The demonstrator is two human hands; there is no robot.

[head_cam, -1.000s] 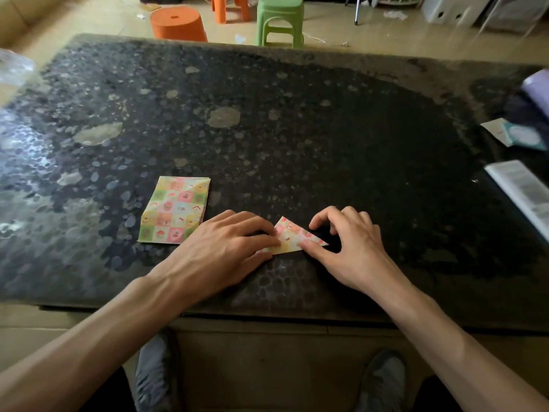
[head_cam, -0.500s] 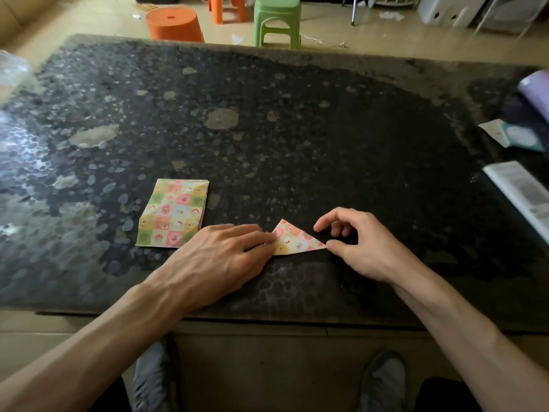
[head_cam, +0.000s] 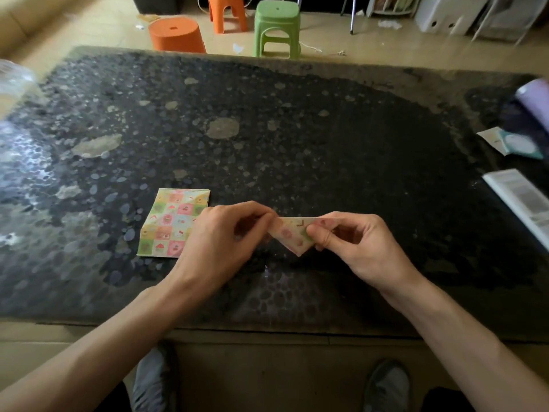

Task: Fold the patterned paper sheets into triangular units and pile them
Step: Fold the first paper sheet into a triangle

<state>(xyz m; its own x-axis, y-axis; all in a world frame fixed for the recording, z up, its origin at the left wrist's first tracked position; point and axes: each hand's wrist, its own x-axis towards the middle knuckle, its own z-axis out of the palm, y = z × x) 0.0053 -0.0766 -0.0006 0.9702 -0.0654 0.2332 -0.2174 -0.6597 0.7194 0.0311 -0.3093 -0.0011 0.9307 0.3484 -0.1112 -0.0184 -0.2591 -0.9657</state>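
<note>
Pinching the triangle (head_cam: 289, 234) by its top corners, left hand (head_cam: 219, 240) and right hand (head_cam: 356, 245) both grip it — sheets (head_cam: 173, 223) lie on the counter (head_cam: 297, 129), just left.

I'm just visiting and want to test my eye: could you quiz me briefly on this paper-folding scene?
1. True or false: only one hand holds the folded triangle.
2. The flat patterned sheets lie on which side of the left hand? A) left B) right C) underneath
3. What colour is the rightmost stool?
Key: 1 false, the right hand pinches it too; 2 A; 3 green.
</note>
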